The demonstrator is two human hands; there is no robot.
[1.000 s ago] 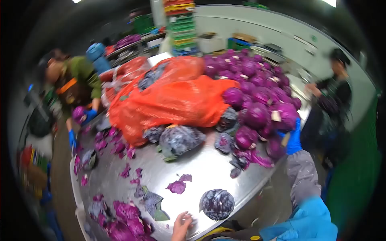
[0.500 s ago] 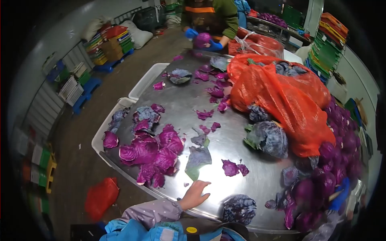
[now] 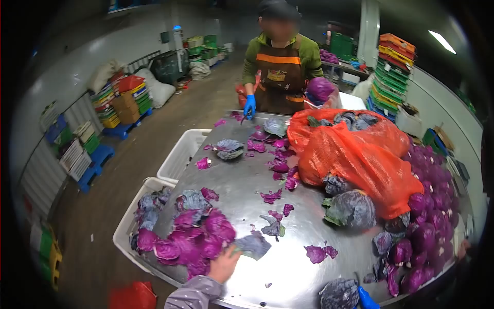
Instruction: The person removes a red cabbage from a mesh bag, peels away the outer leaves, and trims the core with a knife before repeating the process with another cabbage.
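My bare left hand (image 3: pixel 224 265) is open, its fingers stretched out at the near edge of a pile of purple cabbage leaves (image 3: pixel 188 239). A greyish loose leaf (image 3: pixel 253 245) lies against its fingertips. My right hand (image 3: pixel 367 298), in a blue glove, shows only partly at the bottom edge, closed, beside a dark red cabbage (image 3: pixel 338 294). A thin dark strip (image 3: pixel 357 279) rises by the glove; I cannot make out what it is. Another cabbage with green outer leaves (image 3: pixel 352 209) sits farther up the metal table (image 3: pixel 293 257).
An orange-red mesh sack (image 3: pixel 355 159) rests on the table's right half, beside a heap of peeled red cabbages (image 3: pixel 427 232). White crates (image 3: pixel 121 234) stand along the left edge. Across the table, a co-worker (image 3: pixel 278 72) wears blue gloves. Stacked crates (image 3: pixel 391 72) stand behind.
My left hand has moved left to the leaf pile, and the greyish leaf has shifted. My right hand has come from the cabbage heap to the near cabbage. The view has tilted up.
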